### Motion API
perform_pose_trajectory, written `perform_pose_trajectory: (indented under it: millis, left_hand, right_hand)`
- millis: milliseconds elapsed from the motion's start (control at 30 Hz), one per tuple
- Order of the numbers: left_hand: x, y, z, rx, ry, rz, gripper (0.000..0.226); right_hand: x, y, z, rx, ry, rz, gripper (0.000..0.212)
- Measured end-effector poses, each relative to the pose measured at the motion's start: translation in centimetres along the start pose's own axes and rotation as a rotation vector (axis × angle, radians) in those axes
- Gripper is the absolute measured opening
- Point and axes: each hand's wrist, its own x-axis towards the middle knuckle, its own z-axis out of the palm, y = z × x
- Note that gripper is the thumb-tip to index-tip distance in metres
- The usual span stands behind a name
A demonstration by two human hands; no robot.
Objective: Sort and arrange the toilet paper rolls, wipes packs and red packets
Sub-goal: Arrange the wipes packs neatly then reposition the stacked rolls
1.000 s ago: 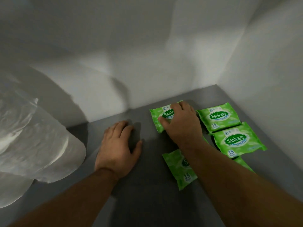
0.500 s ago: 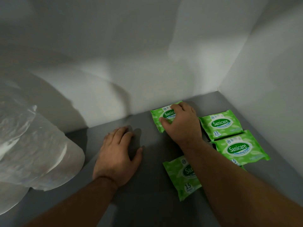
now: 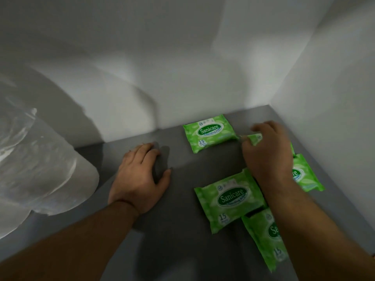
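Grey shelf (image 3: 182, 250) carries everything. Clear-wrapped toilet paper rolls (image 3: 36, 159) bulk well left of the left hand (image 3: 140, 177), whose fingers lie straight and spread, flat on the shelf, holding nothing. Green wipes packs lie flat. The back pack (image 3: 209, 133) is just left of the right fingertips, the near pack (image 3: 230, 198) is below the right thumb, and the side pack (image 3: 304, 175) is right of the wrist. The right hand (image 3: 267, 151) covers another, the covered pack (image 3: 255, 138), with only its end showing between thumb and forefinger. Blur hides whether the fingers grasp it or merely rest. These packs are probably light, soft and slick-filmed, so a pinch across the short edges should hold better than one on the flat face.
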Motion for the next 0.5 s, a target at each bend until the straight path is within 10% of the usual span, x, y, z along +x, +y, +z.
perform_pose_trajectory:
  millis: [500]
  left_hand:
    - [-0.1,0.2,0.0,0.012,-0.003,0.001,0.059]
  right_hand:
    - [5.8,3.4,1.6,-0.123,-0.225,0.063,0.054]
